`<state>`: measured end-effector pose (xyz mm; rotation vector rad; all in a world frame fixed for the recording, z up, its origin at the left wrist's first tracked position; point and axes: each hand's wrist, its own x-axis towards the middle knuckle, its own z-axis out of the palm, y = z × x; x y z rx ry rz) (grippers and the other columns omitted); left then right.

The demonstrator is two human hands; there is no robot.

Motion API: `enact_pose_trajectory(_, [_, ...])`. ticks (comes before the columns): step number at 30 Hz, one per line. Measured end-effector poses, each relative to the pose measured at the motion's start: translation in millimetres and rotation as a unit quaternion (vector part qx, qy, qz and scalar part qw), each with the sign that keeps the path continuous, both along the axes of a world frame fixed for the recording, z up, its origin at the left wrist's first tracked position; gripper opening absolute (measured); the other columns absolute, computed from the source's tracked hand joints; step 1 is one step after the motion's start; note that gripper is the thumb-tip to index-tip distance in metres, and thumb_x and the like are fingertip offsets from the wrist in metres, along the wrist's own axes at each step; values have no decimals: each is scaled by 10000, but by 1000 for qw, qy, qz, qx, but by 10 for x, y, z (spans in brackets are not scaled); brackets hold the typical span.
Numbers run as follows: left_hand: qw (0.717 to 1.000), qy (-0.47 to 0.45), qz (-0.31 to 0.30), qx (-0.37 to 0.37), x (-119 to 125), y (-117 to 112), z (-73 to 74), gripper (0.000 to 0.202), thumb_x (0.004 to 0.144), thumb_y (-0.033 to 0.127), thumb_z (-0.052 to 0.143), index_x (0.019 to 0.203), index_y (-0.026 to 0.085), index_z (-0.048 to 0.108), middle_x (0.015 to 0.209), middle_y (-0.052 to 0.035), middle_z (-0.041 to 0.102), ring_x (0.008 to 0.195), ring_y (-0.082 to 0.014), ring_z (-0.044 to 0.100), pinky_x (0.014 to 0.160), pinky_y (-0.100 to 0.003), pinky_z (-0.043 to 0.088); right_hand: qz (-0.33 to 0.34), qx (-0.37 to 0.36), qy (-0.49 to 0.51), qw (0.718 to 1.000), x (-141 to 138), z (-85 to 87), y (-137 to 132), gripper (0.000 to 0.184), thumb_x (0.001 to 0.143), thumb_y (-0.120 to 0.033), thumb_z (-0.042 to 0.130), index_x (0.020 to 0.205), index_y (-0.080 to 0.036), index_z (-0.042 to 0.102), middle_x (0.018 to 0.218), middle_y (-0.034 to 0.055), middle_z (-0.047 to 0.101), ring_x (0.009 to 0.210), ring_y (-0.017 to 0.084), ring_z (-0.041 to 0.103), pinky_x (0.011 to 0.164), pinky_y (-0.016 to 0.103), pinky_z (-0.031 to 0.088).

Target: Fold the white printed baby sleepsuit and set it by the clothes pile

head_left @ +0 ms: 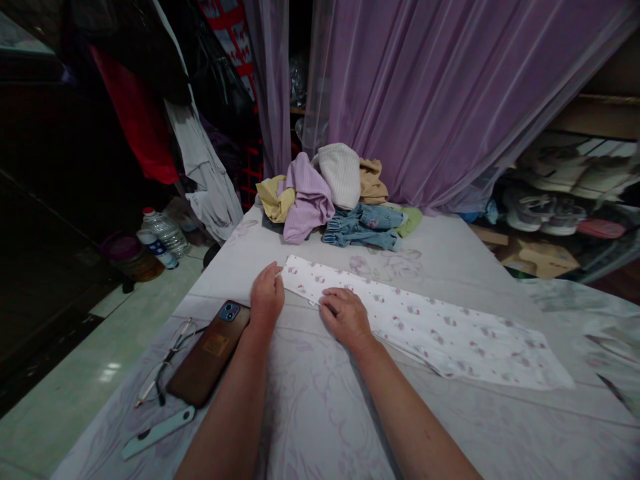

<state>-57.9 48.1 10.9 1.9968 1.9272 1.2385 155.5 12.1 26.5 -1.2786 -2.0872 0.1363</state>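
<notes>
The left hand pinches the end of a folded strip of printed white cloth on the bed; the right hand lies open on it, a smartphone just left of both.

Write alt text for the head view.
The left hand touches the end of a white printed cloth strip on a patterned bed sheet, and the right hand rests on it. A phone in a brown case and glasses lie to the left; piled clothes sit beyond.
</notes>
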Motion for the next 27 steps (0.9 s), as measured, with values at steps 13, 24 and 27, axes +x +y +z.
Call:
enact_pose_trajectory(13, [986, 128, -38, -95, 114, -100, 21, 385, 939, 236, 403, 1245, 288, 630, 1390, -38, 600, 1329, -298, 484, 1110, -572, 330, 6, -6, 7, 1000, 17, 1, -26, 113, 812, -191, 629, 820, -244, 728, 1002, 44, 727, 926, 204, 633, 831, 353, 470])
enact_pose_trajectory(24, [960, 176, -202, -82, 567, -210, 166, 380, 960, 285, 421, 1273, 220, 626, 1401, -51, 590, 1365, -258, 455, 1154, -472, 329, -9, -17, -16, 1000, 121, 17, -179, 205, 856, -191, 588, 995, -245, 729, 1073, 64, 711, 988, 224, 614, 872, 384, 481])
enact_pose_trajectory(27, [962, 175, -192, -80, 539, -183, 105, 392, 960, 326, 430, 1292, 231, 615, 1414, -61, 577, 1371, -273, 449, 1152, -496, 321, -33, -10, -33, 999, 310, 30, -293, 190, 858, -189, 590, 973, -246, 730, 1065, 64, 716, 980, 223, 618, 858, 376, 483])
